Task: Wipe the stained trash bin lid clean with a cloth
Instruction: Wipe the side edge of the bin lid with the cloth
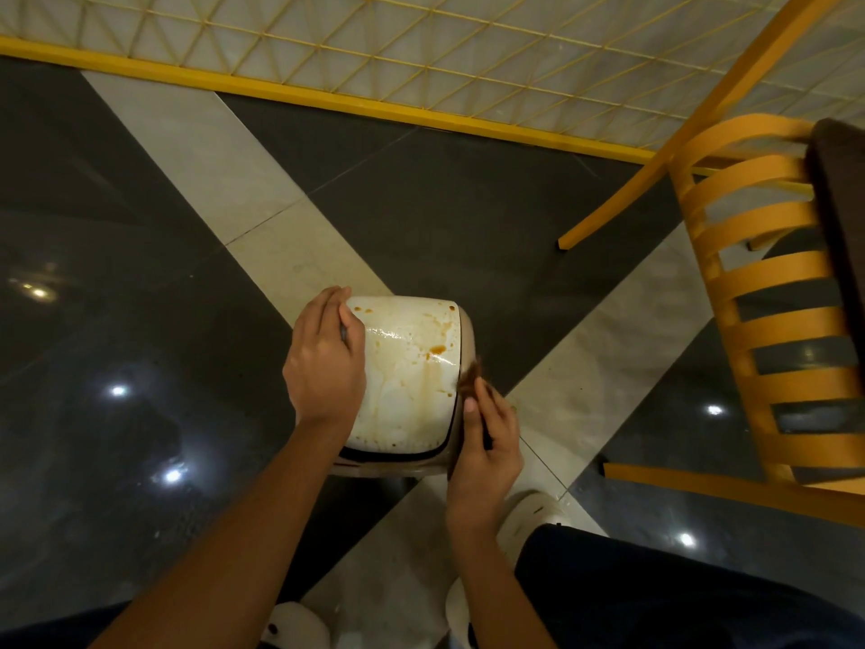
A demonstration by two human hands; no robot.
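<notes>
Down on the floor (140,227) at frame centre sits the trash bin (398,466), white lid (405,381) tilted up toward me. Lid is not clean yet: orange blob near its 2 o'clock corner, small drops along the 12 o'clock edge, streaks running down toward 6, a wet shine across the upper part.

Left hand (325,363) is at the lid's 9 o'clock edge, fingers curled over the rim, clamped on it to steady the lid. Something thin and dark shows between the fingers; can't tell what it is.

Right hand (487,447) is at the lid's 4 o'clock side, just beside the rim, fingers mostly closed and pinching a brown, blurred cloth (469,379). Cloth tip sits right at the lid's 3 o'clock edge; touching or just off it, I can't say because of the blur.

Chair (772,297) stands at 3 o'clock, well apart from the bin. Shoes (533,512) at 5 and 6 o'clock, close under the bin.

Risks as I judge them:
- Cloth already looks brown, so it may smear the stain instead of lifting it.
- Only a small pinch of cloth is out, so bare fingers could drag through the wet patch.
- Pushing hard on a tilted lid could flip it shut or tip the bin if the left hand slips off the wet rim.
- Drips may run off the 6 o'clock edge onto the shoes.
</notes>
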